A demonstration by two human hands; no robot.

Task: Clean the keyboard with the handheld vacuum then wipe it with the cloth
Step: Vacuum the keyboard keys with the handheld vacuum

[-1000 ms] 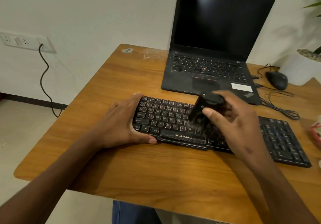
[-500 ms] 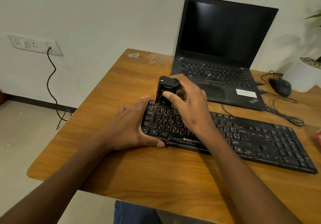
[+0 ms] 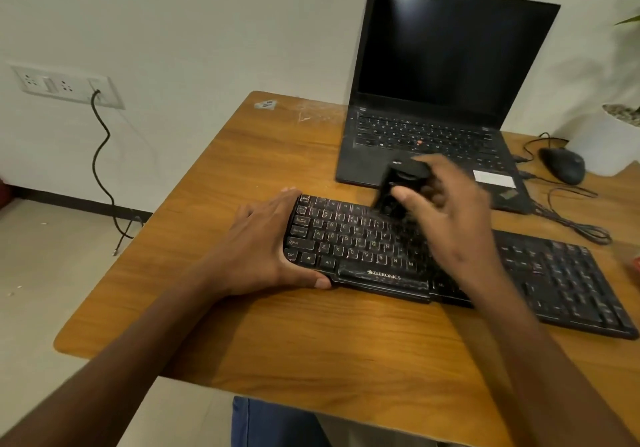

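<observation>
1. My right hand (image 3: 446, 214) grasps the handheld vacuum (image 3: 398, 190) with fingers and thumb curled round its body, nose down on the upper key rows of the keyboard (image 3: 346, 238). The keyboard lies along the front part of the tabletop (image 3: 277, 335), its left end nearer to the left edge.
2. My left hand (image 3: 263, 249) is flat, with straight fingers against the left end of the keyboard and the thumb at its front edge. It grips nothing; it only stops the keyboard from sliding.
3. To do this step well, I think I should keep the nose low on the keys and go row after row, slowly, from the left end to the right end, without skipping the gaps.
4. The vacuum is blurred, so I cannot tell if its nose really touches the keys.
5. I do not see the cloth; wiping is not yet begun.
6. Toward the far edge an open laptop (image 3: 433, 100) stands with a dark screen, and a mouse (image 3: 562, 164) with its cable lies near the far right corner.
7. On the wall to the left there is a socket plate (image 3: 65, 86), and a dark cord (image 3: 104, 169) hangs from it to the floor.
</observation>
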